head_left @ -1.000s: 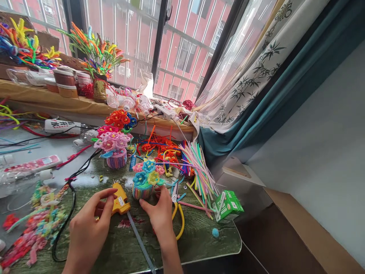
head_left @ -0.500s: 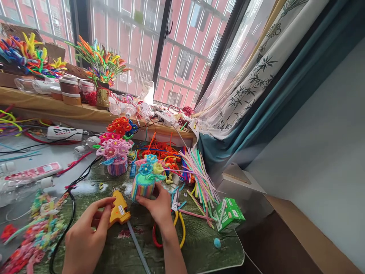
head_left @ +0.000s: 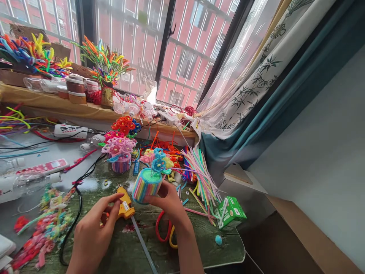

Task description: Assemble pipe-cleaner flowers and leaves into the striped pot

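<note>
The right hand (head_left: 171,207) firmly grips a tilted round pot of rainbow pipe cleaners (head_left: 146,186) above the green tabletop (head_left: 199,247); the half-curled left hand (head_left: 92,236) meets a yellow plastic hot glue gun (head_left: 125,203), its hold unclear.

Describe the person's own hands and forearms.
The left hand and the right hand are both bare, with slender fingers and no gloves. No ring, watch or bracelet shows on either. The right forearm is bare too, with no sleeve in view before it leaves the frame.
</note>
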A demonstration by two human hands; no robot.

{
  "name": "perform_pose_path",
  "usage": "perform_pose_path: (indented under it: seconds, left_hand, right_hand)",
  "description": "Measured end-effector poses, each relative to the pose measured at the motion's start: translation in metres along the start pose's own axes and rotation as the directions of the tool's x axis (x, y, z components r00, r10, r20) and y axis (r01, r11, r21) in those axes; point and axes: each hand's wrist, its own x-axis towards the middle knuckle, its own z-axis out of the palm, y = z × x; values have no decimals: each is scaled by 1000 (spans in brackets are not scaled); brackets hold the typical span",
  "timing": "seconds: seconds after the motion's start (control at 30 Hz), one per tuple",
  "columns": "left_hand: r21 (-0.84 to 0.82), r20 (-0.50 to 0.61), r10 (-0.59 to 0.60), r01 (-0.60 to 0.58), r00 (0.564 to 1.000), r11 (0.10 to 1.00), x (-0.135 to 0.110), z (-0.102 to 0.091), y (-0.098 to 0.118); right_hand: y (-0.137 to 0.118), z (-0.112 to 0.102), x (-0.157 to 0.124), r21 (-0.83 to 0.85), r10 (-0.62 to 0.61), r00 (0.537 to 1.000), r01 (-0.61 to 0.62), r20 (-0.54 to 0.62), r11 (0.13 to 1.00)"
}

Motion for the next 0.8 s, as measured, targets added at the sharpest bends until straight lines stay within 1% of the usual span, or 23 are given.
perform_pose_path:
  seconds: [0.03,0.1,0.23,0.33,0.37,0.4,0.43,0.47,0.5,0.53,0.6,0.67,0.73,0.8]
  left_hand:
    - [18,5,-4,4,1000,1000,0,-1,1]
    - [63,20,-10,9,1000,998,2,-2,2]
    - [147,61,4,-13,998,989,6,-3,0]
    - [198,114,58,-80,992,977,11,0,-3]
    - [228,151,86,-119,985,966,14,3,-2]
    - [282,213,116,-175,970,943,17,8,1]
    - [337,278,142,-235,950,912,21,13,6]
    - [410,383,161,-324,909,852,25,21,12]
    - [478,495,159,-420,855,771,30,30,19]
    - [484,545,164,-468,822,739,36,40,26]
    - [487,600,169,-524,782,698,47,62,39]
    - [485,636,169,-562,752,670,57,84,45]
    - [486,657,157,-574,737,659,65,100,46]
    - [479,666,149,-572,731,666,72,109,42]
  right_hand:
    - [-1,-5,-5,20,8,1000,-8,-7,1000]
    - [-4,-20,-15,26,10,998,-9,-58,1000]
    - [-13,-60,-34,-51,11,984,-20,-177,998]
    - [-18,-85,-44,-109,-26,958,-6,-285,994]
    - [-18,-91,-47,-121,-38,951,0,-308,993]
    - [-17,-95,-48,-128,-50,943,8,-329,992]
    - [-15,-97,-50,-130,-64,935,19,-349,991]
    - [-13,-97,-51,-129,-77,926,31,-370,991]
    - [-10,-96,-52,-125,-87,918,41,-388,991]
    - [-7,-93,-53,-118,-89,914,46,-397,992]
    - [-1,-87,-54,-99,-86,917,51,-389,994]
    - [2,-79,-53,-83,-82,931,56,-357,995]
    - [4,-74,-52,-67,-74,941,54,-330,996]
    - [5,-70,-50,-58,-61,948,45,-313,997]
